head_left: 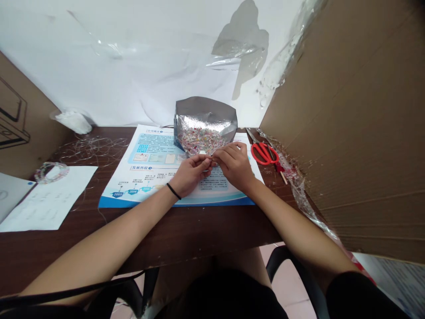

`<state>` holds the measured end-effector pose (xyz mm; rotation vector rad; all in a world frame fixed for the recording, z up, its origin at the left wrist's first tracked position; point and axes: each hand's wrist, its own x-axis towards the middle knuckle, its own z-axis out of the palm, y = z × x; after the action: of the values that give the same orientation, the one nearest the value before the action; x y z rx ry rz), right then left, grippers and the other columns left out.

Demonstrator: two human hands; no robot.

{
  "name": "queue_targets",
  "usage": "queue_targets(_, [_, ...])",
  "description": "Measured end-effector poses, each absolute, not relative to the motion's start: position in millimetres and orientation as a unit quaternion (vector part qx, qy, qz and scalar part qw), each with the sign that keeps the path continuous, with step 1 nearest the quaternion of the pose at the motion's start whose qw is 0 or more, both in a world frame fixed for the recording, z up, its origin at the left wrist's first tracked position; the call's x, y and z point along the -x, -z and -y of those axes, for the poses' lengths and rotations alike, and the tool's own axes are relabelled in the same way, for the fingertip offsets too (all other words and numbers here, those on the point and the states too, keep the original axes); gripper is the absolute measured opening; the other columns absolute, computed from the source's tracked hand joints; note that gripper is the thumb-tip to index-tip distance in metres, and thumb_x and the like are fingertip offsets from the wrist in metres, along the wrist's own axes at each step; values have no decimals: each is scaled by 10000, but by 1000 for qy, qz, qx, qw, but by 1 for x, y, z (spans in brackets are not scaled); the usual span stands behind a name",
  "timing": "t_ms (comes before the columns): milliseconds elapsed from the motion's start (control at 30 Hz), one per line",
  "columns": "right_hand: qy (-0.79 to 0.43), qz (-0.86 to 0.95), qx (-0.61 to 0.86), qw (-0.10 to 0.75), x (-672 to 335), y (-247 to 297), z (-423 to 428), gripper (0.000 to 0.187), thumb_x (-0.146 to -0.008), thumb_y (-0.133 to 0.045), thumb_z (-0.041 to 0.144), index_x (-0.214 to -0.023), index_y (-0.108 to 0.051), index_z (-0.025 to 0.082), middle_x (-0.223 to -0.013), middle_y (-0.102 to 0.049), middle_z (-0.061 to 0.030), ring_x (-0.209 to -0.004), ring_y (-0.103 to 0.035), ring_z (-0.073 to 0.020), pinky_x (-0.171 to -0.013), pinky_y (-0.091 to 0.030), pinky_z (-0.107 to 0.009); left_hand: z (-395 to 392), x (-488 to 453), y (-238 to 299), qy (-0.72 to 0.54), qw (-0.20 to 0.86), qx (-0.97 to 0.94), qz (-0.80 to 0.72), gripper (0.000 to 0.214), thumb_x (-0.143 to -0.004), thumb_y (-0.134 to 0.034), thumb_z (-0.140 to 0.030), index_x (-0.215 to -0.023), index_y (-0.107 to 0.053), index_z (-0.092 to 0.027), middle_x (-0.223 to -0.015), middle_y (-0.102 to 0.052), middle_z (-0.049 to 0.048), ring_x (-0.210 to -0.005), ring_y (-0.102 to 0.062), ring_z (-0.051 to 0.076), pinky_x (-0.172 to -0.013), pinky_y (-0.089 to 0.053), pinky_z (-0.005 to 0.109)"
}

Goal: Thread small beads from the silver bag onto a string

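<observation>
Left hand [190,175] and right hand [234,166] are raised together above a printed poster [146,150] on the tabletop [166,235]. The left fingers [203,163] and right fingers [226,153] are closed in a pinch, tips meeting on a small item [211,162]. The item is too small and too covered by the fingers to identify. It is held just in front of the mouth of an open foil pouch [206,115], which stands on the poster and contains mixed small beads [199,141].

A black wristband [173,191] is on the left wrist. Red-handled scissors [264,153] lie on the tabletop beyond the right hand, near the poster's edge. Left of the poster are a tangle of clear thread [93,148], a beaded loop [51,172] and a sheet of paper [49,199]. A cardboard panel [348,110] stands along the right side of the tabletop.
</observation>
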<state>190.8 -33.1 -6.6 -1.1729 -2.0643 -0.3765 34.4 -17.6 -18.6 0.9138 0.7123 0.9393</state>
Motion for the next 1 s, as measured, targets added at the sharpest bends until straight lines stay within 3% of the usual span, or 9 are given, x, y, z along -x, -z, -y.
queue_targets(533, [64, 776, 466, 421, -189, 10, 31, 141, -865, -516, 286, -813, -640, 243, -871, -655, 2, -892, -560, -140, -826, -371, -329, 18, -33, 16, -406, 731, -422, -350, 194, -679, -718, -307, -754, -658, -139, -686, -575, 6, -631, -500, 56, -574, -387, 191])
queue_targets(800, [-39, 759, 461, 458, -188, 9, 30, 105, -825, -568, 254, -778, -653, 216, -814, -648, -1, -838, -581, -132, -775, -439, -302, 18, -33, 16, -408, 738, -413, -343, 192, -687, -712, -289, -752, -650, -119, -674, -568, 10, -613, -492, 53, -544, -377, 180])
queue_targets(1000, [-92, 760, 449, 460, -188, 9, 30, 57, -794, -605, 219, -796, -660, 205, -791, -635, -2, -756, -572, -116, -713, -459, -260, 18, -35, 20, -425, 700, -444, -362, 259, -717, -675, -355, -718, -587, -112, -669, -552, 6, -560, -439, 43, -440, -290, 156])
